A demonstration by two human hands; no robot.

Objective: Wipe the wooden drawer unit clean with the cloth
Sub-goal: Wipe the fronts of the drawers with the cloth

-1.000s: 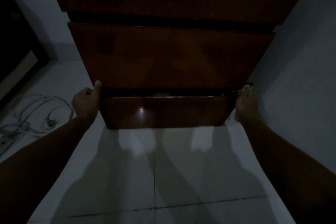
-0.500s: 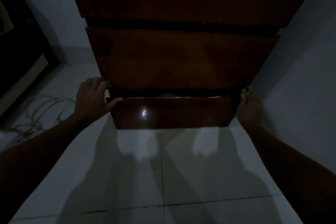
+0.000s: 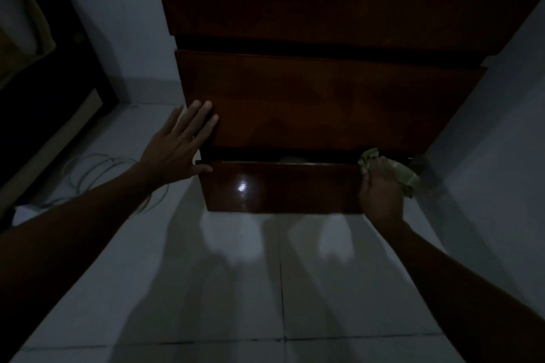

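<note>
We look down in dim light at the wooden drawer unit (image 3: pixel 324 103), which stands on the pale tiled floor (image 3: pixel 265 289) with a wall close on its right. Its bottom drawer (image 3: pixel 280 186) juts out toward us, a bright glint on its glossy front. Our left hand (image 3: pixel 177 147) is spread wide and holds nothing; its fingertips (image 3: pixel 208 104) lie on the left end of the drawer front above, and the thumb touches the top left corner of the bottom drawer. Our right hand (image 3: pixel 382 188) is closed around the greenish cloth (image 3: pixel 405 178) at the bottom drawer's right end, the cloth bunching out above and to the right of the knuckles. Coiled cables (image 3: pixel 97 168) lie on the floor at the left.
</note>
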